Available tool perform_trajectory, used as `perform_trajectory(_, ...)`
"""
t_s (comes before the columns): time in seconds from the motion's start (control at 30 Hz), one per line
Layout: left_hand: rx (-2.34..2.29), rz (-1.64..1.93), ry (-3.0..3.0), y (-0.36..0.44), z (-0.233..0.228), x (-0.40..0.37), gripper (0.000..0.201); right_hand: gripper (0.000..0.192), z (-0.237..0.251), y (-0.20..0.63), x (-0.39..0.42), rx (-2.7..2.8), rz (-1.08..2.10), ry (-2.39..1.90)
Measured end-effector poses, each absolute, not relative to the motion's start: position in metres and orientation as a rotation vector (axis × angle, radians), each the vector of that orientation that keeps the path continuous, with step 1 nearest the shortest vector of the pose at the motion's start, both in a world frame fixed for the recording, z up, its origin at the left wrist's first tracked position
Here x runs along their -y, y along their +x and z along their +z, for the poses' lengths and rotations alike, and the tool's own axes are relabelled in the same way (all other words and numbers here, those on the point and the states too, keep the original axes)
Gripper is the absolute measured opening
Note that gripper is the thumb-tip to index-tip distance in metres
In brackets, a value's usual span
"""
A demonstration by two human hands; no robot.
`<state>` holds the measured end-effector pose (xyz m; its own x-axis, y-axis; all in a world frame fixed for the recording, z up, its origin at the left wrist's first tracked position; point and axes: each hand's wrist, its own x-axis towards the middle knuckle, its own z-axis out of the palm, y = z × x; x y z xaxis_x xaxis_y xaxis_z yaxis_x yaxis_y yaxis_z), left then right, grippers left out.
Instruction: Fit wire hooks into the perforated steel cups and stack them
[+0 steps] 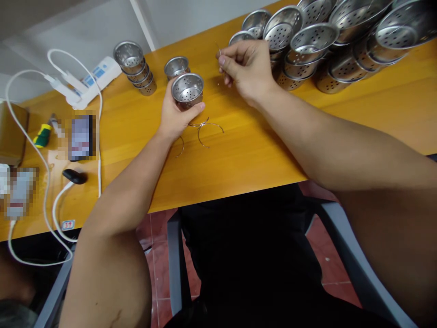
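My left hand (177,111) is wrapped round a perforated metal cup (187,89), its open mouth tilted toward me. Between thumb and fingertips, my right hand (244,66) pinches a thin curved wire (219,49), mostly hidden by the fingers. Several thin bent wires (210,132) lie on the table just below the held cup. Right behind that cup stands another perforated cup (176,66), partly covered by my left hand and the cup in it.
Stacks of perforated cups (300,50) crowd the back right. A shorter stack (134,68) stands back left, near a white power strip (99,82). Cables, a phone (81,136), a green-yellow tool handle (43,135) and a black plug-like object (74,176) occupy the left side of the table (218,173).
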<state>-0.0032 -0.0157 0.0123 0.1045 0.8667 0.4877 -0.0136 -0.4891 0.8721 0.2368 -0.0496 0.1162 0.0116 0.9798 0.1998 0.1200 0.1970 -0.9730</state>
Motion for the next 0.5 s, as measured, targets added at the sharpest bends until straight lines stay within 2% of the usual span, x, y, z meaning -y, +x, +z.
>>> perform_trajectory(0.23,-0.960,1.414,1.772,-0.006,0.028,0.025,0.108,0.044,0.112,0.235,0.051,1.435,0.962,-1.092)
perform_trajectory(0.5,-0.946,1.404,1.791,-0.005,0.030,0.026,0.109,0.044,0.105,0.234,0.047,1.488,0.922,-1.111)
